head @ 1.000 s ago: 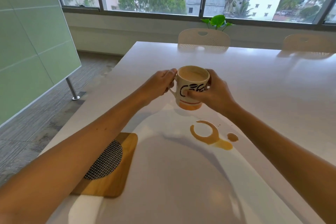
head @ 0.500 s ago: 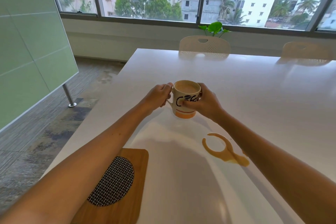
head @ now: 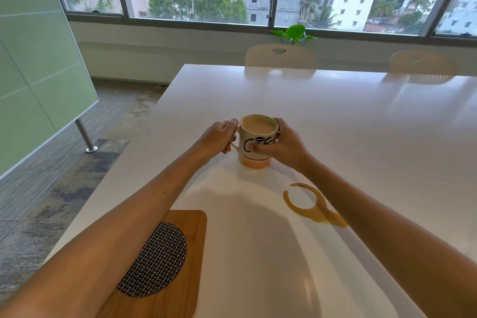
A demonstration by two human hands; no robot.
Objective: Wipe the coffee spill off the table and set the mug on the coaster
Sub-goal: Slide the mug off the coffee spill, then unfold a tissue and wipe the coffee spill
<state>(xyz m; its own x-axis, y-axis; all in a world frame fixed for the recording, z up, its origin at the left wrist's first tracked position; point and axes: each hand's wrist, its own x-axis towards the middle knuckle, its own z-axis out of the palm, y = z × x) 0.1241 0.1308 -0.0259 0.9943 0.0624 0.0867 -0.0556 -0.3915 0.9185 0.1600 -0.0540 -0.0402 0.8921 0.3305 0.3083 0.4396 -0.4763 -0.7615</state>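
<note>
Right now both my hands are on the mug (head: 258,141), which sits upright on the white counter (head: 348,124), out ahead of me and a little left of the middle. My left hand (head: 219,138) has its grip curled around the handle on the mug's left side, fingers folded in tight against it. My right hand (head: 280,146) wraps the mug's right wall, with the thumb lying across the black lettering on the near face and the other fingers hidden round the far side. The mug is cream with an orange band at the bottom, and it is nearly full of pale milky coffee. Whether its base is resting on the counter or just above it, I cannot tell. Near and to the right of the mug lies the coffee spill (head: 311,205), a brown ring open on one side with a small pool trailing off toward my right forearm, which passes just beside it. On the near left, partly under my left forearm, is the coaster (head: 160,266): a wooden board with rounded corners and a round woven black-and-white pad set in it. It is well apart from the mug. At the far edge of the counter stand two pale chairs (head: 281,58), with a small green plant (head: 294,32) on the sill behind them.
</note>
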